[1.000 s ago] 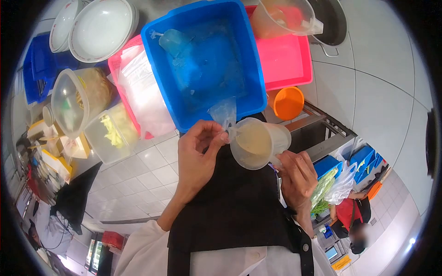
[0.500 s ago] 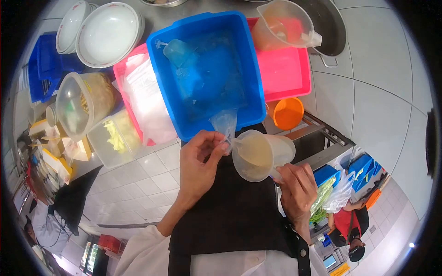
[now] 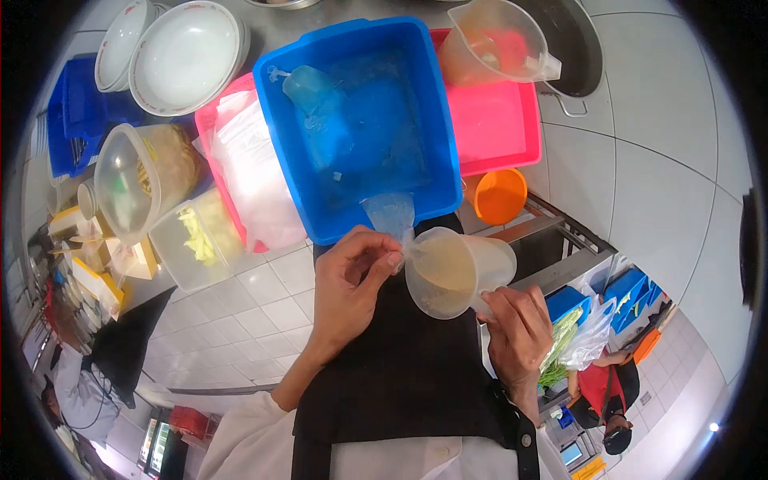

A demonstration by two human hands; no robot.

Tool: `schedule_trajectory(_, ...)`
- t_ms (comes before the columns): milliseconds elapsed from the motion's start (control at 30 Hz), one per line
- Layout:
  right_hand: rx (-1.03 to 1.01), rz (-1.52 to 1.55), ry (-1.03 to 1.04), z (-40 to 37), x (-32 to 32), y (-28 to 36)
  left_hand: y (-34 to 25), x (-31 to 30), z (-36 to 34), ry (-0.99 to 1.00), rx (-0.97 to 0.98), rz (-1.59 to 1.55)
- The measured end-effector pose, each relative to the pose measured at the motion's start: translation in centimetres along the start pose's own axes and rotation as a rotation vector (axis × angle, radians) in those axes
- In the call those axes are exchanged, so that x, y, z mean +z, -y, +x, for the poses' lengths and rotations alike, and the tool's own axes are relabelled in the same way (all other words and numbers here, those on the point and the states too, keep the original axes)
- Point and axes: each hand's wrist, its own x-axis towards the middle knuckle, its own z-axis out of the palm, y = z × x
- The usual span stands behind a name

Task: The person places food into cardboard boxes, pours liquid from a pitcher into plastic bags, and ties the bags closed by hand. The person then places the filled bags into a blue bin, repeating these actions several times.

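My left hand (image 3: 356,276) pinches the mouth of a clear plastic bag (image 3: 390,216) between thumb and fingers. The bag hangs over the near rim of a blue basin (image 3: 376,120). My right hand (image 3: 516,328) grips the handle of a small translucent jug (image 3: 444,276) with cloudy liquid in it. The jug is tilted, its spout against the bag's mouth. A knotted, filled clear bag (image 3: 312,92) lies in the basin at its far left.
A larger jug (image 3: 496,40) stands in a pink tray (image 3: 496,128) at the right, above an orange bucket (image 3: 500,196). White bowls (image 3: 186,58), a large tub (image 3: 132,180) and a box of cut greens (image 3: 196,244) are at the left. Two people are in the background.
The small jug has shifted very slightly right and down. The hanging bag looks a little wider. Both hands keep their grips.
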Motion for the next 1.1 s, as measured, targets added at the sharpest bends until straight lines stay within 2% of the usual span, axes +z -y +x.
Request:
schedule_trajectory(400,0.027,0.052,-0.012,0.1,1.0,-1.5,0.8,-0.5,0.9,0.047,0.023,0.017)
schedule_trajectory(467,0.217,0.221,-0.074,-0.5,1.5,-2.4,0.5,-0.5,1.5,0.037,0.035,0.025)
schedule_trajectory(500,0.201,0.217,-0.080,-0.6,1.6,-2.9,0.3,-0.5,2.0,0.031,0.034,0.038)
schedule_trajectory(567,0.453,0.361,-0.243,-0.9,1.8,-4.1,0.2,-0.7,3.0,0.013,0.077,0.030)
schedule_trajectory(633,0.550,0.401,-0.332,-1.3,1.6,-5.6,0.5,-0.6,3.6,-0.005,0.106,0.025)
schedule_trajectory(700,0.539,0.463,-0.497,0.2,2.6,-6.2,0.8,-0.3,4.5,-0.038,0.146,-0.002)
schedule_trajectory(800,0.409,0.412,-0.572,1.1,5.6,-10.2,1.8,-0.1,5.4,-0.061,0.125,-0.053)
schedule_trajectory(833,0.500,0.456,-0.571,1.9,6.3,-10.2,2.1,-0.2,5.6,-0.063,0.132,-0.056)
schedule_trajectory(933,0.444,0.597,-0.579,2.8,10.0,-13.5,3.0,-0.4,5.7,-0.088,0.063,-0.054)
schedule_trajectory(1100,0.451,0.756,-0.533,2.3,12.9,-13.9,4.2,-0.7,3.6,-0.074,-0.039,-0.001)
